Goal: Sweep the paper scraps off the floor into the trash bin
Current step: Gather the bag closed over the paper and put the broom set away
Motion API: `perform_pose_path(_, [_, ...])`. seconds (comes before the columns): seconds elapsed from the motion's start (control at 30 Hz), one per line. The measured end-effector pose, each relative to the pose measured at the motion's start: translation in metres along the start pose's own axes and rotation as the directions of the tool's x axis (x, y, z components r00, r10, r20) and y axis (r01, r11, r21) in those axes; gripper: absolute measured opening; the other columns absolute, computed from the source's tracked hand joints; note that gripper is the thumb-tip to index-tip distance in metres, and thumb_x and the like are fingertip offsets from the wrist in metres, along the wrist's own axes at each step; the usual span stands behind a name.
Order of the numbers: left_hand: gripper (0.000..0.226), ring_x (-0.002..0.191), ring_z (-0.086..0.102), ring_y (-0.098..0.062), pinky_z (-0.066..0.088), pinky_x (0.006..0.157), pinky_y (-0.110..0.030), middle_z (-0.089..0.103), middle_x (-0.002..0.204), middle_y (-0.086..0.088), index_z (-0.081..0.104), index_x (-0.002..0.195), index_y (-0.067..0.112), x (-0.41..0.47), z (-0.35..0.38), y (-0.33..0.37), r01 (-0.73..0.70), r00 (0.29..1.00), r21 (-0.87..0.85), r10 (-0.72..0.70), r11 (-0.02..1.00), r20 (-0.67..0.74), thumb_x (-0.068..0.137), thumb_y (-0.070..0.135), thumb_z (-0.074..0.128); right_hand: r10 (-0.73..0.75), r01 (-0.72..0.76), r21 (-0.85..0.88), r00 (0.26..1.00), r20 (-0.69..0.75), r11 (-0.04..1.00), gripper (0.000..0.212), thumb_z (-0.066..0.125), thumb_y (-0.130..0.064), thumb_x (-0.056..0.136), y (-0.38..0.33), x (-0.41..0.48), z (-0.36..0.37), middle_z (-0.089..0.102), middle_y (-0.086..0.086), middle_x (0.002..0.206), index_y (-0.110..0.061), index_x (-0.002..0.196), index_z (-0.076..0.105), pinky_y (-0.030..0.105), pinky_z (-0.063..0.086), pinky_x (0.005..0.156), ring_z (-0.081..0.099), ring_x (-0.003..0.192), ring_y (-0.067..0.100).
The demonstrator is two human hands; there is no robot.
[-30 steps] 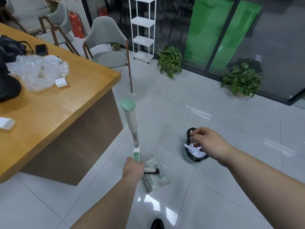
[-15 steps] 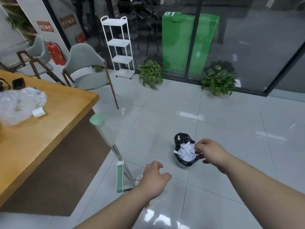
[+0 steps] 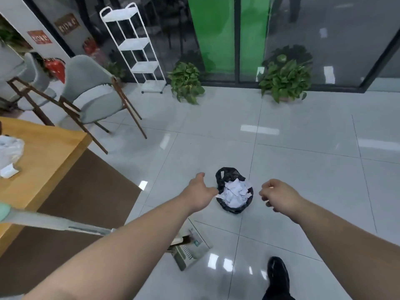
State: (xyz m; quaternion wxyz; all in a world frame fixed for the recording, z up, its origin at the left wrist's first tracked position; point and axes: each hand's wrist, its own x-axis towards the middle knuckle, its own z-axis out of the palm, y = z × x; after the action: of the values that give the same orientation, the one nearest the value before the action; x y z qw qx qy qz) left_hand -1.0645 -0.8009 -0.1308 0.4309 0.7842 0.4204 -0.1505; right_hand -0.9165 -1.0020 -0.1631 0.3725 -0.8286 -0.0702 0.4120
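Paper scraps filled the trash bin; our left hand spread empty, right hand loosely curled, empty. Sweeping seemed finished; we judged collecting the dustpan next.

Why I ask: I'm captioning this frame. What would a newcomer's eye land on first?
Mid-floor sits a small trash bin lined with a black bag and heaped with white paper scraps. The left hand and right hand flank it, both empty. At lower left a long-handled dustpan rests on the tiles, partly hidden by the left forearm.
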Motion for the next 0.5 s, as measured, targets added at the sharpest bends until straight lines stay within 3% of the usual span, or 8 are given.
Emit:
perform_pose_path(0.07, [0.086,0.142,0.041,-0.031,0.036,0.102,-0.029,0.027,0.163,-0.013,0.008,0.164,0.023,0.021,0.006,0.013,0.034,0.999,-0.003,-0.034,0.999,-0.015,0.096,0.038,0.059,0.011,-0.01,-0.018,1.0,0.023,1.0,0.023,0.059,-0.022,0.087,0.005,0.03,-0.019,0.072,0.011,0.1,-0.018,0.11,0.061,0.034,0.048,0.072,0.07,0.092,0.032])
perform_pose_path(0.2, [0.096,0.147,0.035,-0.029,0.035,0.105,-0.031,0.025,0.165,-0.013,-0.005,0.164,0.025,0.064,0.016,0.024,0.108,0.992,-0.076,-0.112,0.991,-0.051,0.097,0.038,0.062,0.012,0.0,-0.14,0.996,0.083,0.99,0.047,0.056,-0.027,0.093,0.014,0.091,-0.047,0.066,0.005,0.122,-0.019,0.139,0.052,0.029,0.047,0.073,0.068,0.092,0.022])
perform_pose_path(0.33, [0.098,0.145,0.037,-0.027,0.034,0.097,-0.029,0.027,0.164,-0.014,-0.007,0.164,0.026,0.103,0.029,0.016,0.154,0.984,-0.106,-0.162,0.982,-0.077,0.097,0.036,0.063,0.044,-0.024,-0.198,0.994,0.096,0.98,0.066,0.057,-0.032,0.095,0.017,0.134,-0.053,0.052,0.01,0.145,-0.024,0.156,0.033,0.032,0.044,0.087,0.058,0.111,0.027])
perform_pose_path(0.5, [0.096,0.141,0.042,-0.029,0.035,0.093,-0.029,0.025,0.165,-0.012,-0.008,0.164,0.026,0.156,0.053,-0.012,0.203,0.977,-0.104,-0.209,0.974,-0.051,0.099,0.035,0.062,0.093,-0.066,-0.243,0.99,0.101,0.968,0.073,0.051,-0.035,0.097,0.04,0.191,-0.036,0.059,0.009,0.132,-0.028,0.161,0.017,0.032,0.042,0.078,0.057,0.104,0.027])
